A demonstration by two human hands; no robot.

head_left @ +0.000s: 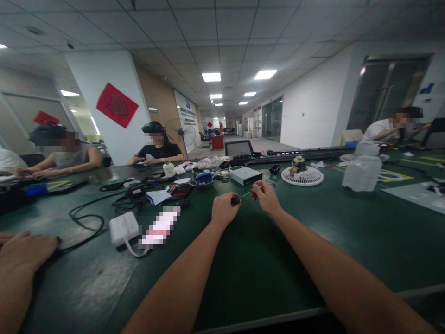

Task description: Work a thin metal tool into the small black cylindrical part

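Out over the green table (264,278), both my hands are close together. My left hand (223,208) is closed around a small dark part (236,200), whose exact kind is too small to make out. In my right hand (267,198) is a screwdriver (253,193) with a reddish handle, pinched between the fingers. Its thin shaft points left toward the dark part; whether the tip touches it, I cannot tell. Just beyond my hands lies a silver box-shaped drive (246,175) with a black front.
A white fan grille with its motor (301,175) lies right of the drive, near a small black tray (275,169). Left are black cables (86,218), a white charger (124,227) and a blurred phone (162,226). Another person's hand (28,250) rests at the left edge.
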